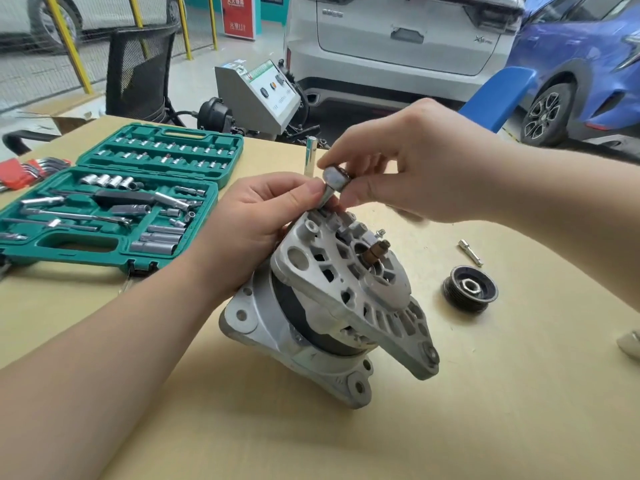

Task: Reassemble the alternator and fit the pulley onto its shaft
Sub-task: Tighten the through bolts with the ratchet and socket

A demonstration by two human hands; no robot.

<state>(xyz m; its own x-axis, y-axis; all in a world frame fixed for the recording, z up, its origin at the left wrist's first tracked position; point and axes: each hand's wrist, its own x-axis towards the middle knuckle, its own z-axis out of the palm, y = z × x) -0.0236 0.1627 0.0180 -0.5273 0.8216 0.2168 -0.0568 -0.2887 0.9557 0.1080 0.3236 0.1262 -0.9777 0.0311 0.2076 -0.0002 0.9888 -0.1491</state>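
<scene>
The silver alternator (329, 306) stands tilted on the tan table, its rear housing facing up with the copper-ringed shaft end (377, 251) showing. My left hand (256, 230) grips the housing's upper left edge and steadies a socket there. My right hand (419, 161) pinches the head of a small chrome ratchet (334, 180) set on that socket at the housing's top rim. The black grooved pulley (470, 288) lies flat on the table to the right, apart from the alternator, with a nut in its centre.
An open green socket set case (114, 202) with several sockets lies at left, red hex keys (31, 168) beyond it. A chrome extension bar (470, 252) lies near the pulley; a chrome socket (310, 154) stands upright behind my hands. Cars and a grey machine stand past the table.
</scene>
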